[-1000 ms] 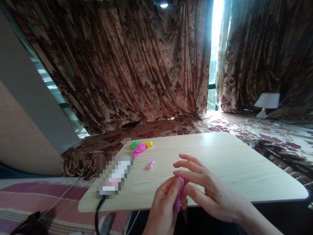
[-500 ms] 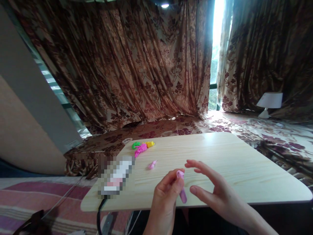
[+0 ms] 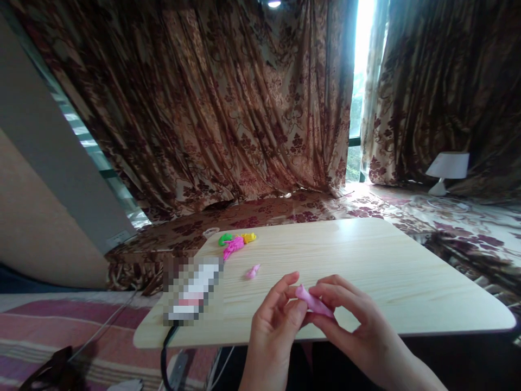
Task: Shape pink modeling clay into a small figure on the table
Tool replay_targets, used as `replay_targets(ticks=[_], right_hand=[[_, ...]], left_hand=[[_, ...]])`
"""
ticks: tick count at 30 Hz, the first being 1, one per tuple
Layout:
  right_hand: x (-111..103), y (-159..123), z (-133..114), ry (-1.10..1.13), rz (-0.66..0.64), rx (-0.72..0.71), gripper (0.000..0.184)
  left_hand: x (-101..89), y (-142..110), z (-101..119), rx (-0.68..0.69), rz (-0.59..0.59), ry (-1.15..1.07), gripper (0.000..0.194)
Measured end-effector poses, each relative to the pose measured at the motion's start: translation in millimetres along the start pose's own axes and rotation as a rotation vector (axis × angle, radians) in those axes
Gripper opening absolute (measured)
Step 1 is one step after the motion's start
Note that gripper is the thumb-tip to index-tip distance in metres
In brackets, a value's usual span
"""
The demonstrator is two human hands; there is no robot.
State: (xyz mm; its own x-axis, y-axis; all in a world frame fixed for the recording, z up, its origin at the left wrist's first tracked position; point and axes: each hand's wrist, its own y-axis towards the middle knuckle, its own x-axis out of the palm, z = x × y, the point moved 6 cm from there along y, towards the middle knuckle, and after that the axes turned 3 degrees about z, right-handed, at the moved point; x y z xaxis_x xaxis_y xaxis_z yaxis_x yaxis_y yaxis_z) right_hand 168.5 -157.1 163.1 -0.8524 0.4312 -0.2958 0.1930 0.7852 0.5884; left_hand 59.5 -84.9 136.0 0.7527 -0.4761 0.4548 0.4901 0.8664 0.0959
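Observation:
A limp pink piece that looks like an uninflated balloon (image 3: 314, 303) is held just above the near edge of the table, its flared end pointing up and left. My right hand (image 3: 356, 312) pinches it between thumb and fingers. At its left end, my left hand (image 3: 277, 320) has its thumb and fingers closed in around the balloon, with one finger raised behind. A smaller crumpled pale pink piece (image 3: 253, 271) lies on the tabletop beyond my left hand.
On the wooden table (image 3: 325, 244), a bright pink bundle (image 3: 234, 247), a green curled piece (image 3: 225, 239) and a yellow piece (image 3: 248, 238) lie together at the far left. A pixelated object (image 3: 195, 290) with a black cable (image 3: 165, 353) rests along the left edge. A white lamp (image 3: 448, 165) stands back right.
My right hand has come left and taken hold of the pink balloon. The balloon, hanging down from my left hand before, now slants down to the right between both hands.

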Motion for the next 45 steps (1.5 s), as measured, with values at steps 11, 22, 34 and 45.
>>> replay_targets(ticks=[11, 22, 34, 45], right_hand=[[-13, -3, 0, -0.02, 0.02, 0.026, 0.031], [-12, 3, -5, 0.04, -0.049, 0.018, 0.008], [-18, -3, 8, 0.012, -0.024, 0.079, 0.019], [-20, -2, 11, -0.014, 0.016, 0.081, 0.02]], left_hand=[[-5.9, -4, 36, 0.42, -0.088, 0.736, 0.022], [1.7, -5, 38, 0.434, -0.15, 0.704, 0.01], [-11.7, 3, 25, 0.187, -0.053, 0.571, 0.016], [-12.4, 4, 16, 0.135, -0.014, 0.482, 0.028]])
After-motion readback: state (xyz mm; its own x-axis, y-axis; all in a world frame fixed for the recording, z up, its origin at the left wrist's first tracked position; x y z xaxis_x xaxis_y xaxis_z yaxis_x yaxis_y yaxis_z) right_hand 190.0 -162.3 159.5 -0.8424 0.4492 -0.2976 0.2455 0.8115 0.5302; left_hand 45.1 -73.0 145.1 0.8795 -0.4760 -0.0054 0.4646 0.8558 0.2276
